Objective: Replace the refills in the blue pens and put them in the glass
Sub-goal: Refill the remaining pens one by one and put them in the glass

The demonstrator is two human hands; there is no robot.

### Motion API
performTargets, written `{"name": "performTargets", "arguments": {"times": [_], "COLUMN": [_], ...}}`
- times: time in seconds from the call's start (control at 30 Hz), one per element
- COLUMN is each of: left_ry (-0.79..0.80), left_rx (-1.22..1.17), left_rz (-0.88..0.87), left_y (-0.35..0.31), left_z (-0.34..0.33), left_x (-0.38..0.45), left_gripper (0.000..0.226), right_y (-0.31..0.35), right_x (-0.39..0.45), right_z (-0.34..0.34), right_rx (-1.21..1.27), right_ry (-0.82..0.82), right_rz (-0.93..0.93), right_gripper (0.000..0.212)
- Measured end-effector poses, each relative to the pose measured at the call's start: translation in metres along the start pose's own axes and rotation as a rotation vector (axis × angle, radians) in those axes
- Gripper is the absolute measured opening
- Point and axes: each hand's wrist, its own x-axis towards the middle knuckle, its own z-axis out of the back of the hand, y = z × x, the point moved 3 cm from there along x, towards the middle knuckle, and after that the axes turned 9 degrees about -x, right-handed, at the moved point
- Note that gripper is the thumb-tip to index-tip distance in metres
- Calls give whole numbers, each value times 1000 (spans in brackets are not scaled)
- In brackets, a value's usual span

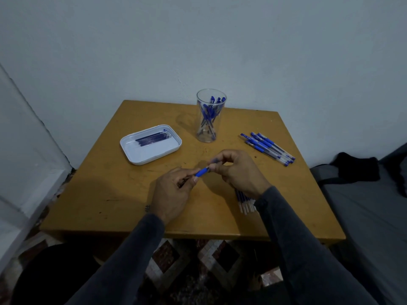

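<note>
Over the middle of the wooden table (pixel 114 194) my left hand (pixel 174 192) grips a blue pen (pixel 202 172) by its barrel, the blue rubber grip sticking out toward the right. My right hand (pixel 237 170) pinches the pen's tip end with curled fingers. A tall clear glass (pixel 210 116) at the back holds several blue pens. A heap of several capped blue pens (pixel 267 148) lies to the right. A bundle of refills (pixel 246 204) lies partly hidden under my right wrist.
A white tray (pixel 152 154) at the left holds several dark refills (pixel 154 138). The table stands against a pale wall. A grey bed with a black cloth (pixel 356 168) is at the right. A patterned rug lies below the front edge.
</note>
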Motion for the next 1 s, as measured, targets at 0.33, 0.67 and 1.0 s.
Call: {"name": "performTargets", "arguments": {"times": [0.33,0.67,1.0], "left_ry": [-17,-81,-214], "left_rx": [-14,-23,-80], "left_rz": [21,19,65], "left_y": [-4,-2,9], "left_z": [2,2,6], "left_x": [-1,0,3], "left_gripper": [26,25,31], "right_y": [-5,-8,-15], "right_x": [1,0,25], "right_z": [-3,-14,-34], "right_rx": [-52,134,-675], "right_ry": [4,-68,-103], "right_rz": [-4,-170,-148], "right_gripper": [9,20,38]}}
